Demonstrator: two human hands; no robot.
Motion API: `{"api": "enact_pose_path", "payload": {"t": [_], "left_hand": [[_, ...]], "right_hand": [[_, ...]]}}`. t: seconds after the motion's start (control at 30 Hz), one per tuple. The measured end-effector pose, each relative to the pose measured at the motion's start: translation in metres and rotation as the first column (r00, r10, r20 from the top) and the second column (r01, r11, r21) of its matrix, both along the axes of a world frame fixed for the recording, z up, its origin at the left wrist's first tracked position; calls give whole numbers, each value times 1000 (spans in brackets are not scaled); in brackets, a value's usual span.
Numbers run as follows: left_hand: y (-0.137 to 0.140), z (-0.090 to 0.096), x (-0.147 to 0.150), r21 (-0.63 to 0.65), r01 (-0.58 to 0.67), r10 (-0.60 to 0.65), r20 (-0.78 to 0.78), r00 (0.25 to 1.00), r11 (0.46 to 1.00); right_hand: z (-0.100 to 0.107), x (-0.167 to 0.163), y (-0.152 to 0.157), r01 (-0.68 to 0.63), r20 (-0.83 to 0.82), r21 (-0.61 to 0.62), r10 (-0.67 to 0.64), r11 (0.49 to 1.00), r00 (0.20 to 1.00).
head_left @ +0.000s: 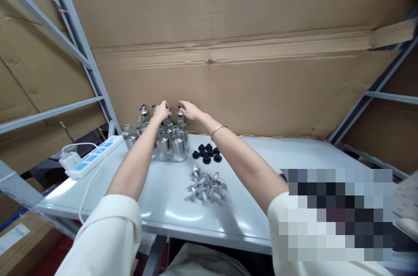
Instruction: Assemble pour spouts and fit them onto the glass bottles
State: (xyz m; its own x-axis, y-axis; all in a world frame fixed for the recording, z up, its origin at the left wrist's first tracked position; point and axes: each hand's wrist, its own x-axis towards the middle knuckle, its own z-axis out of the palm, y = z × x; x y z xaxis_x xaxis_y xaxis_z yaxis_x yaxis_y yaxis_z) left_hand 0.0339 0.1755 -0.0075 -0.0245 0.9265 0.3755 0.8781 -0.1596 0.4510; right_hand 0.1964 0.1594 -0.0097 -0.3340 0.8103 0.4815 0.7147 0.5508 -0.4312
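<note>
1. Glass bottles with metallic sleeves [178, 143] stand upright, closely grouped, at the left rear of the bench [257, 149], before the cardboard panel [235, 10]. Pump tops [143, 110] crown several; the front necks are bare.
2. Left hand [161, 111]: above the group, fingers bent down beside a pump top. Whether they pinch it cannot be told.
3. Right hand [191, 111]: at the pump top of the right rear bottle, thumb and fingers reaching to it. Their closure, too, cannot be told.
4. Reach: both forearms extend forward, the left passing close to the leftmost bottles. A raised wrist would probably spare these a knock.
5. Handling: with bottles so near one another, a vertical motion seems safer than a sideways pull, which could strike glass on glass.
6. Clearances: black caps [207, 159] and silver pump parts [204, 192] lie loose between the forearms; the white cord [88, 191] runs near the left sleeve [107, 223]. Low elbows could scatter or snag them.
</note>
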Motion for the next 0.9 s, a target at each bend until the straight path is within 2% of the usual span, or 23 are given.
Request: {"api": "enact_pose_path", "payload": {"t": [0.13,0.3,0.4,0.5,0.57,0.67,0.73,0.8,0.9], "left_hand": [[0,-5,0,30,12,-12,7,1000,999],[-9,-3,3,122,45,-51,46,998,992],[-16,5,6,198,35,-56,102,993,980],[-27,22,6,302,28,-80,162,984,953],[-39,37,3,458,20,-143,235,961,889],[-64,60,-3,717,-31,-284,315,906,696],[-85,70,-7,800,-52,-343,313,886,598],[-107,73,-10,832,-29,-376,282,883,554],[-132,61,-10,832,52,-378,195,905,553]], "right_hand": [[-3,0,14,39,-31,-30,-40,999,999],[-21,5,13,101,-100,-56,-106,993,989],[-30,8,3,122,-144,-22,-124,992,982],[-29,14,-15,175,-212,56,-159,983,964],[-21,19,-32,219,-275,140,-174,966,945],[-3,28,-61,211,-332,369,-84,905,940],[7,31,-80,166,-310,477,-12,863,951],[10,29,-97,99,-302,559,91,823,949],[-4,17,-115,-17,-296,626,258,779,920]]}}
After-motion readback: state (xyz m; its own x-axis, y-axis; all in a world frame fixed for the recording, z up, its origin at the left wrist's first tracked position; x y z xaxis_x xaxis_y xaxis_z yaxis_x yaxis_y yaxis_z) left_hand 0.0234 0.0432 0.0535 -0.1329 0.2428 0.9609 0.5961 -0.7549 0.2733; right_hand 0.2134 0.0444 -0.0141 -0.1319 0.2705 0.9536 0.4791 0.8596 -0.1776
